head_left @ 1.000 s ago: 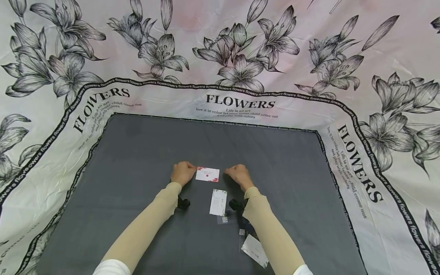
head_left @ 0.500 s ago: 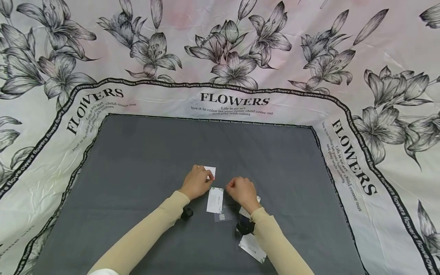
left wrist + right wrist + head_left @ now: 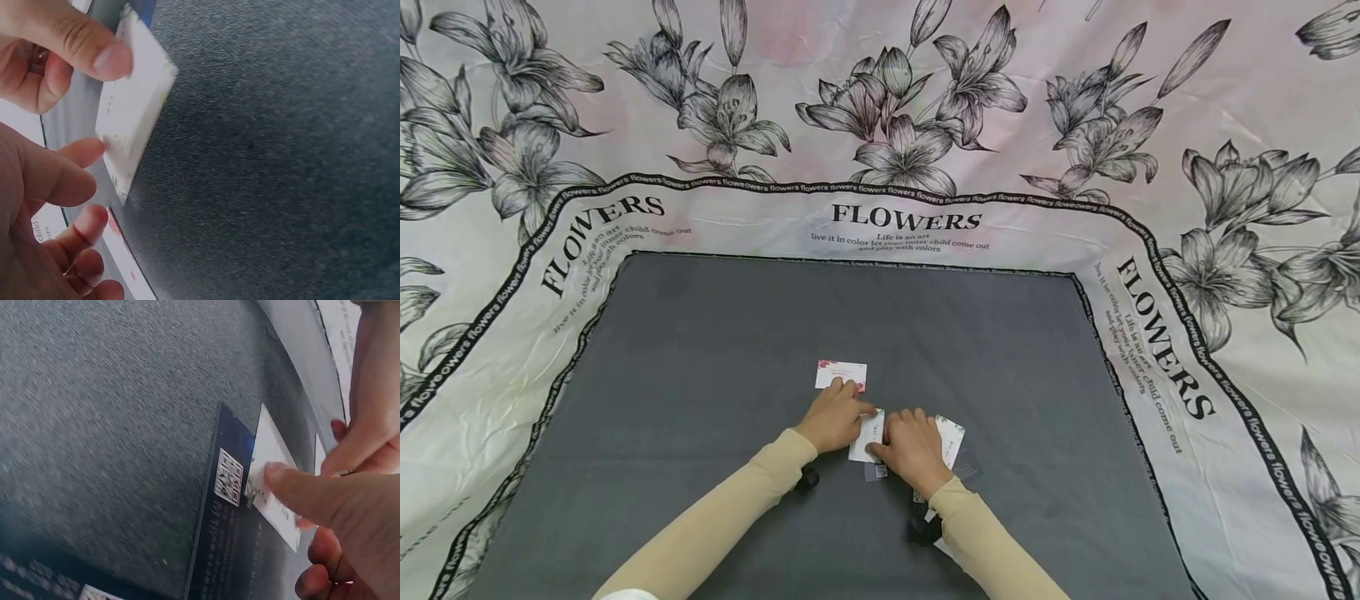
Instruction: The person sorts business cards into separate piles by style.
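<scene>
A white business card (image 3: 863,442) with green leafy corners lies between the hands, close over a dark flat piece (image 3: 209,519) printed with a QR code. My right hand (image 3: 914,450) pinches this card, its thumb (image 3: 287,481) on the printed face and the other fingers curled at the side. My left hand (image 3: 833,418) touches the card's far edge with an extended index finger (image 3: 84,151); its other fingers are loosely bent. Just beyond the left fingertips is a white card with red flowers (image 3: 841,375), its near edge partly covered by them.
Another white leafy card (image 3: 951,435) lies right of the right hand, partly covered by it. More cards are mostly hidden under the right forearm. A second dark printed piece (image 3: 50,584) shows low in the right wrist view. A flower-printed border (image 3: 910,218) frames the grey mat (image 3: 737,333).
My left hand has moved back from the red-flowered card to the leafy card's far edge. My right hand has moved nearer and left, and its thumb now lies on the leafy card.
</scene>
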A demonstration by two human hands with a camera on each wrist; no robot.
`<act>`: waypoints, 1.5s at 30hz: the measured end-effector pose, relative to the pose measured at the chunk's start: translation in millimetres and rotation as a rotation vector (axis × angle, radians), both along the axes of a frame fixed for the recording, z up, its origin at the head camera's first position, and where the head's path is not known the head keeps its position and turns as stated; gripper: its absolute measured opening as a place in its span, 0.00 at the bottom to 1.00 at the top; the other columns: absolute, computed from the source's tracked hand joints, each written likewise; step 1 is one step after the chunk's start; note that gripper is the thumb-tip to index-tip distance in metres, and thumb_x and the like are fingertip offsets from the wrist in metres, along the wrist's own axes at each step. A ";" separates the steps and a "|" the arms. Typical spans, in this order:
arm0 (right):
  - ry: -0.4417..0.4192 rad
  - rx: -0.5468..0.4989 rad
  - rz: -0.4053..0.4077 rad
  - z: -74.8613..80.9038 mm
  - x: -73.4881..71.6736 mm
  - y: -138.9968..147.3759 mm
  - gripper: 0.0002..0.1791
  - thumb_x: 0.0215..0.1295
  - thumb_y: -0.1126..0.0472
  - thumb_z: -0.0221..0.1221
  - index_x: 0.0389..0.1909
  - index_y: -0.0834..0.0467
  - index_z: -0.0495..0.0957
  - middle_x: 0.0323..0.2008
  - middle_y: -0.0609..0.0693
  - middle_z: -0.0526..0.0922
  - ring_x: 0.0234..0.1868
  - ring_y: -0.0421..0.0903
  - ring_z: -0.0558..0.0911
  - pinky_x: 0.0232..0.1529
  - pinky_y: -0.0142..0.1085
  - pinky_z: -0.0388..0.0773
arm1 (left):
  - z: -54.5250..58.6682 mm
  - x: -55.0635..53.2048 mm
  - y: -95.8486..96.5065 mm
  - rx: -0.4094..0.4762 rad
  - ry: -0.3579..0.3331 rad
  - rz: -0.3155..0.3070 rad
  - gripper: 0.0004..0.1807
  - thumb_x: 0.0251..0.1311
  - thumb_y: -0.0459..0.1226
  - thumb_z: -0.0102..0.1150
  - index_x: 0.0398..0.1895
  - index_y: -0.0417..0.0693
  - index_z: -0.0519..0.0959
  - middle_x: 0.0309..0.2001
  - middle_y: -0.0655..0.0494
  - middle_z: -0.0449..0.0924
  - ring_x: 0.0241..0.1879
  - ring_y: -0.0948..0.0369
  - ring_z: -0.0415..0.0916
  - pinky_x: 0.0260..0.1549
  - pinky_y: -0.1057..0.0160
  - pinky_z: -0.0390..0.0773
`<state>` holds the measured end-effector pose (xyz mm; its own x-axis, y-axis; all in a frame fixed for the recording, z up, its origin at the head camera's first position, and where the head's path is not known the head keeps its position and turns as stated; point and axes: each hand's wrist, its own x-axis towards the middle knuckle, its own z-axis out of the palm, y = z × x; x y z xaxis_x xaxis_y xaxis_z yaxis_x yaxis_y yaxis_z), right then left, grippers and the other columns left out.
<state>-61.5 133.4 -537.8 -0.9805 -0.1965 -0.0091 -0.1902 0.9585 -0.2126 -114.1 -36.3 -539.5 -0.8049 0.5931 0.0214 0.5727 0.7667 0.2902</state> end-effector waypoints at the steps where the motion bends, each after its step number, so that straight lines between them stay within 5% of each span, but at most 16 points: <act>1: 0.000 -0.001 -0.003 -0.3 -1.1 1.3 0.23 0.51 0.41 0.74 0.18 0.50 0.73 0.23 0.46 0.73 0.29 0.47 0.70 0.32 0.40 0.63 | -0.1 0.9 -0.7 0.006 0.009 -0.003 0.20 0.58 0.29 0.54 0.46 0.57 0.90 0.37 0.50 0.76 0.35 0.57 0.59 0.39 0.59 0.67; 13: -0.011 -0.021 -0.094 4.0 -17.1 17.1 0.22 0.53 0.42 0.73 0.20 0.51 0.74 0.24 0.48 0.74 0.31 0.49 0.70 0.35 0.43 0.65 | -0.4 9.4 -7.5 -0.001 -0.019 0.027 0.19 0.60 0.32 0.56 0.50 0.57 0.89 0.33 0.51 0.73 0.33 0.57 0.55 0.34 0.62 0.59; 19: -0.089 -0.017 -0.036 5.2 -12.4 7.7 0.25 0.52 0.36 0.72 0.21 0.51 0.72 0.25 0.47 0.71 0.33 0.49 0.68 0.36 0.41 0.63 | -3.3 16.2 -5.2 -0.085 0.082 0.035 0.18 0.58 0.41 0.66 0.53 0.58 0.87 0.37 0.50 0.75 0.36 0.56 0.61 0.37 0.59 0.66; 27: -0.036 0.046 -0.038 -0.5 -10.6 5.1 0.27 0.47 0.35 0.74 0.21 0.52 0.73 0.25 0.49 0.71 0.32 0.49 0.68 0.35 0.41 0.64 | -3.9 24.3 -0.7 -0.116 0.191 0.071 0.21 0.51 0.51 0.75 0.45 0.52 0.87 0.40 0.48 0.74 0.40 0.54 0.63 0.39 0.57 0.67; 45: -0.105 0.066 -0.099 2.7 -33.0 16.2 0.32 0.43 0.34 0.75 0.20 0.55 0.69 0.27 0.51 0.68 0.33 0.50 0.63 0.37 0.43 0.62 | -13.4 39.1 -0.2 -0.145 0.383 0.137 0.16 0.56 0.50 0.68 0.35 0.48 0.88 0.35 0.50 0.73 0.38 0.54 0.64 0.35 0.59 0.66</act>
